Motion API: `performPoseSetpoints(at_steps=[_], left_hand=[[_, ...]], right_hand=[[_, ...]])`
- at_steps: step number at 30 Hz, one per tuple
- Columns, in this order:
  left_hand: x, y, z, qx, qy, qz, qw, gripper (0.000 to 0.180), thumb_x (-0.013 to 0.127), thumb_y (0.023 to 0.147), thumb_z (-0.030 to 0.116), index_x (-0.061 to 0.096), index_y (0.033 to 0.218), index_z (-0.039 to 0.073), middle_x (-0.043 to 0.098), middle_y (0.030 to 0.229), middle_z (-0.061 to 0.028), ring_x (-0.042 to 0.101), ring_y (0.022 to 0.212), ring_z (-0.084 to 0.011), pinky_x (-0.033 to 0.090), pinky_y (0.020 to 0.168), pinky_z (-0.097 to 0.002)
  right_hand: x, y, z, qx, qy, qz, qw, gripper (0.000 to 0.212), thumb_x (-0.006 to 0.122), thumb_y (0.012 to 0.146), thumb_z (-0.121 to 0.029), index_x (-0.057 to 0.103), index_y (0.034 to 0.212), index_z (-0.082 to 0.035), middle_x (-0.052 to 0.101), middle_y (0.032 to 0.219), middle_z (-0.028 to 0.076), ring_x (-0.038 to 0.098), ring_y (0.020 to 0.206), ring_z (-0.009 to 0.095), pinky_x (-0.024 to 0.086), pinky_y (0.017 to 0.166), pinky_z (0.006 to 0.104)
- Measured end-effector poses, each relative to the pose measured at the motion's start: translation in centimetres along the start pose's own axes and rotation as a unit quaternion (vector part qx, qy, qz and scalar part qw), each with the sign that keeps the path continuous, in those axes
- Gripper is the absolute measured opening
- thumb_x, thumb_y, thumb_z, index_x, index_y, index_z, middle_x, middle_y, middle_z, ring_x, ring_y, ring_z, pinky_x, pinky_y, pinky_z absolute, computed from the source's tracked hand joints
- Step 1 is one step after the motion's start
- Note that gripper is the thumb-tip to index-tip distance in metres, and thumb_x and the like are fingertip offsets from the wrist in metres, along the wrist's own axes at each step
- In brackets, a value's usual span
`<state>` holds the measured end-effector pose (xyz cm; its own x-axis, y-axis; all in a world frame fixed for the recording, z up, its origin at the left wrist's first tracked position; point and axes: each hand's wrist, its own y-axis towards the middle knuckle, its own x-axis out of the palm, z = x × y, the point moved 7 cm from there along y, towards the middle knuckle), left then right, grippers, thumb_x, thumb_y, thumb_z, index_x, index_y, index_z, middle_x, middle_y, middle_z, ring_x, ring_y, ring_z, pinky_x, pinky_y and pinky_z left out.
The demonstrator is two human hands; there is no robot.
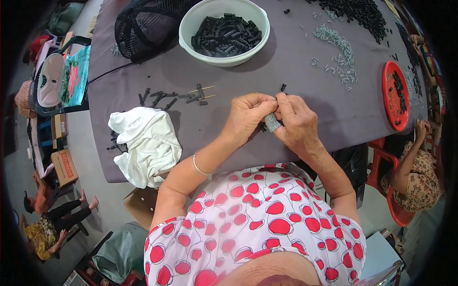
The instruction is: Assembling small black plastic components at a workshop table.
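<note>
My left hand (pixel 248 116) and my right hand (pixel 299 120) meet over the grey-covered table (pixel 214 126), fingertips pinched together. Whatever lies between them is mostly hidden and too small to name. A grey wrap (pixel 272 122) covers a digit of my right hand. Just beyond my fingers is a small black cylindrical piece (pixel 283 87), and a few dark bits show partly beneath my hands. To the left lie several black tubular pieces (pixel 160 98) and thin wooden sticks (pixel 205 88). Near my left forearm a crumpled white cloth (pixel 145 143) partly covers more black pieces.
A pale bowl (pixel 225 62) of black pieces stands at the back, beside a black mesh item (pixel 143 29). Small metal springs (pixel 339 45) and a black heap (pixel 355 14) lie far right. A red tray (pixel 387 102) sits at the right edge. Other people sit nearby.
</note>
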<state>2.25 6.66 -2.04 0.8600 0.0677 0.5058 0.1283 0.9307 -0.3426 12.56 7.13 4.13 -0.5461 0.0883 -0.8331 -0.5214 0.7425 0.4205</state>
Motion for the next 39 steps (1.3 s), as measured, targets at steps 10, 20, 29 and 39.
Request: performPoseSetpoints(at_steps=[10, 20, 29, 39], left_hand=[[0.0, -0.3, -0.3, -0.005, 0.034, -0.007, 0.999, 0.027, 0.050, 0.090, 0.023, 0.059, 0.099, -0.001, 0.054, 0.081, -0.0016, 0.050, 0.074, -0.0079, 0.044, 0.067, -0.0246], [0.1, 0.6, -0.4, 0.008, -0.007, -0.044, 0.999, 0.025, 0.048, 0.095, 0.022, 0.055, 0.097, -0.002, 0.058, 0.086, -0.0055, 0.054, 0.074, -0.0083, 0.049, 0.065, -0.0222], [0.1, 0.0, -0.4, 0.018, 0.135, -0.080, 0.988, 0.023, 0.057, 0.090, 0.019, 0.064, 0.090, -0.004, 0.062, 0.077, -0.0016, 0.053, 0.066, -0.0069, 0.042, 0.057, -0.0211], [0.3, 0.0, -1.0, 0.005, 0.106, -0.084, 0.991, 0.017, 0.058, 0.092, 0.013, 0.062, 0.091, -0.003, 0.065, 0.083, -0.0066, 0.060, 0.072, -0.0100, 0.049, 0.067, -0.0234]], right_hand=[[-0.4, -0.1, 1.2, -0.022, 0.029, 0.053, 0.998, 0.036, 0.069, 0.063, -0.008, 0.054, 0.095, 0.001, 0.051, 0.070, 0.008, 0.055, 0.062, 0.025, 0.046, 0.052, 0.0363], [-0.7, 0.1, 1.6, -0.055, 0.048, 0.094, 0.993, 0.030, 0.071, 0.064, -0.011, 0.055, 0.086, -0.001, 0.047, 0.064, 0.007, 0.051, 0.055, 0.025, 0.042, 0.047, 0.0355], [-1.1, -0.1, 0.8, -0.075, 0.088, 0.100, 0.988, 0.027, 0.068, 0.064, -0.009, 0.054, 0.085, -0.001, 0.047, 0.064, 0.008, 0.050, 0.056, 0.027, 0.043, 0.050, 0.0378], [-3.5, 0.1, 8.2, 0.096, -0.071, 0.127, 0.985, 0.047, 0.065, 0.079, -0.015, 0.052, 0.122, -0.002, 0.052, 0.122, 0.017, 0.048, 0.114, 0.033, 0.038, 0.094, 0.0440]])
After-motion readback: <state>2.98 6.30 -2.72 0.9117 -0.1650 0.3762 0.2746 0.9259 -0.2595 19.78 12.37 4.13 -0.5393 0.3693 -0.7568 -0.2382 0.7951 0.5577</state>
